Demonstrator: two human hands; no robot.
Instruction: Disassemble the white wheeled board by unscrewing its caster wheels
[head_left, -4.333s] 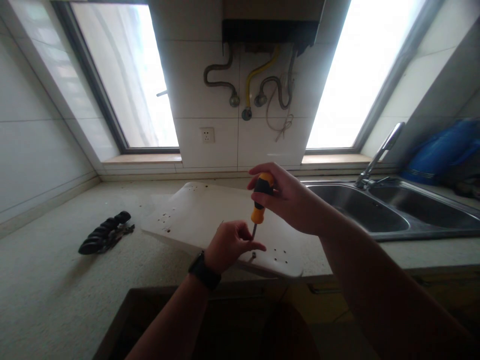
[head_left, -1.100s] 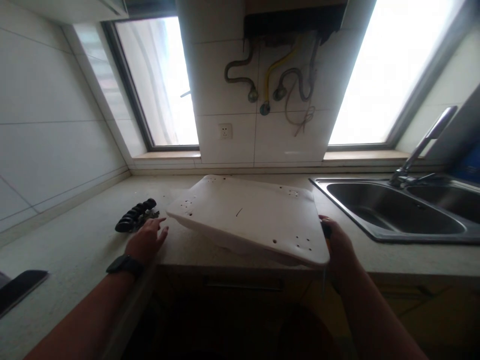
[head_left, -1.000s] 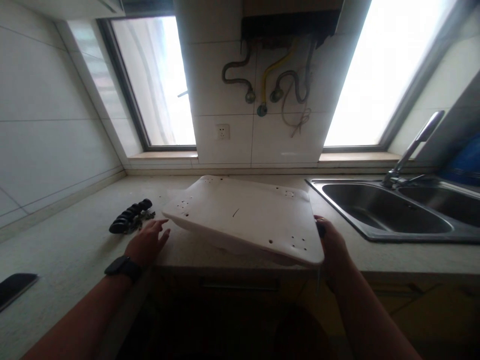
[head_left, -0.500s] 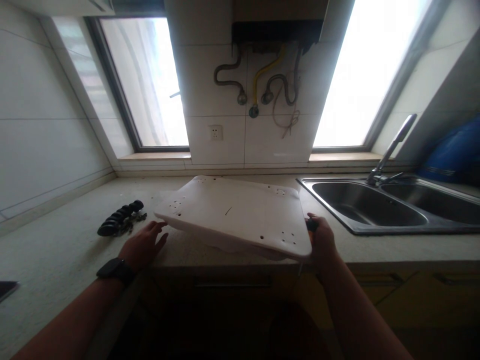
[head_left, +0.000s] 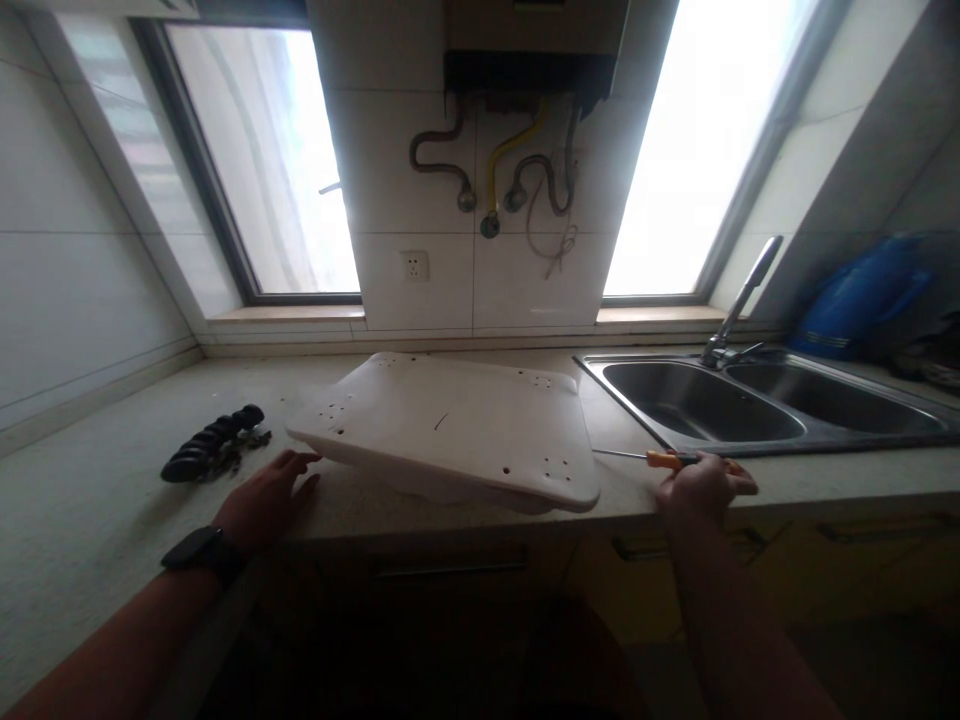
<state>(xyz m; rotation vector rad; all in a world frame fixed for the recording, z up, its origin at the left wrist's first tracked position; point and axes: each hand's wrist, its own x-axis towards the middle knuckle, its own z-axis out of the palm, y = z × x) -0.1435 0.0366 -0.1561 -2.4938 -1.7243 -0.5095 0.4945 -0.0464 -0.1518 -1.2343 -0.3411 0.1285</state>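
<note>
A white plastic panel (head_left: pixel 450 425) with rounded corners and small holes grouped near each corner lies tilted on a white object beneath it. My left hand (head_left: pixel 266 497), with a dark watch on its wrist, rests at the panel's left corner. Its fingers are stretched out and the thumb is apart; the fingertips are at the edge. Right of the panel, my right hand (head_left: pixel 699 492) is closed around a screwdriver (head_left: pixel 661 460) with an orange and black handle. The thin shaft points left, its tip close to the panel's right edge.
A row of black round pieces (head_left: pixel 214 445) and small loose hardware (head_left: pixel 241 452) lie on the left of the counter (head_left: pixel 97 520). On the right is a double sink (head_left: pixel 697 400) with a faucet (head_left: pixel 742 305). Behind it stands a blue container (head_left: pixel 855 300).
My right hand has moved right, away from the panel's right edge, and the screwdriver's shaft now shows. My left hand stays at the left corner. The whole view has shifted slightly.
</note>
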